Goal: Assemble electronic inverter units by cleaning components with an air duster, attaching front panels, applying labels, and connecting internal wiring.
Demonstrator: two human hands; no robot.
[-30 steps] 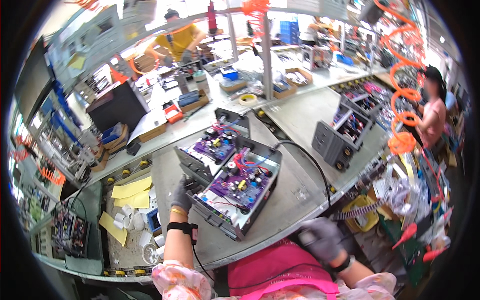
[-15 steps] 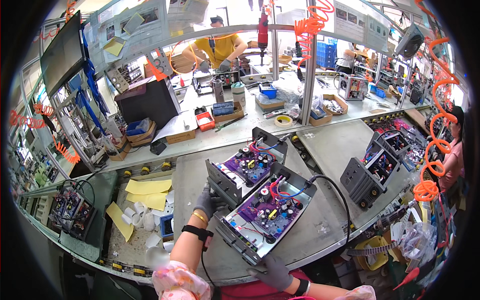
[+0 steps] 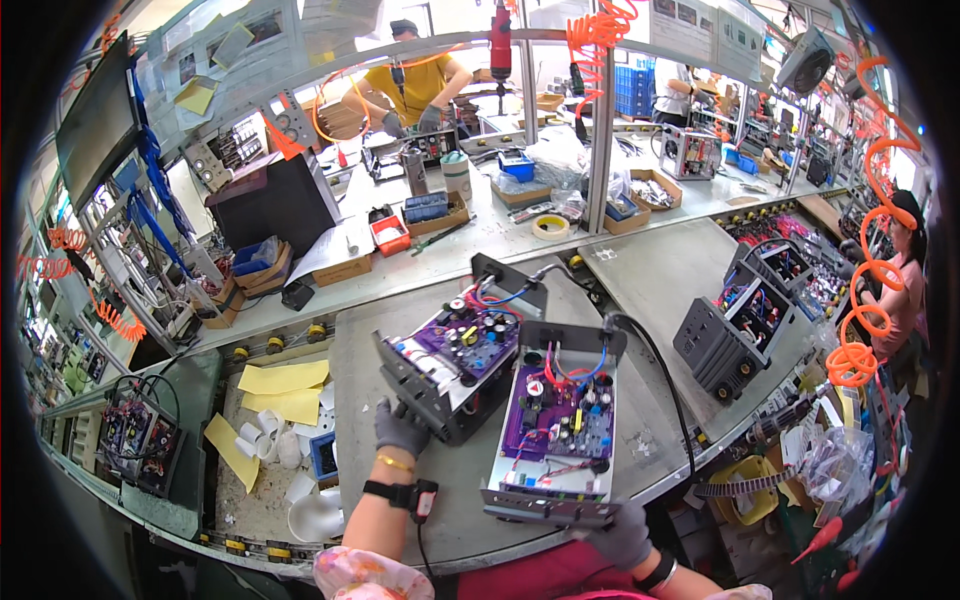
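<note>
Two open dark metal electronics units with purple circuit boards stand side by side on the grey plate in front of me. My left hand (image 3: 402, 430), in a grey glove, is closed on the front panel of the left unit (image 3: 455, 345), which sits at a slant. At the right front corner of the right unit (image 3: 558, 430), my gloved right hand (image 3: 622, 537) grips its panel edge; its fingers are partly hidden. Red and blue wires run over both boards. A black cable (image 3: 668, 370) leads from the right unit's back panel.
Similar units stand on the right plate (image 3: 735, 335) and the green plate at left (image 3: 140, 430). Yellow sheets (image 3: 285, 380) and white rolls lie left of my plate. Behind are a tape roll (image 3: 551, 227) and boxes of parts. Orange coiled hoses (image 3: 885, 215) hang at right. Co-workers stand beyond.
The right unit has turned and its front has swung to the right, with my right hand moving along. My left hand and the left unit have shifted slightly left, and that unit has turned.
</note>
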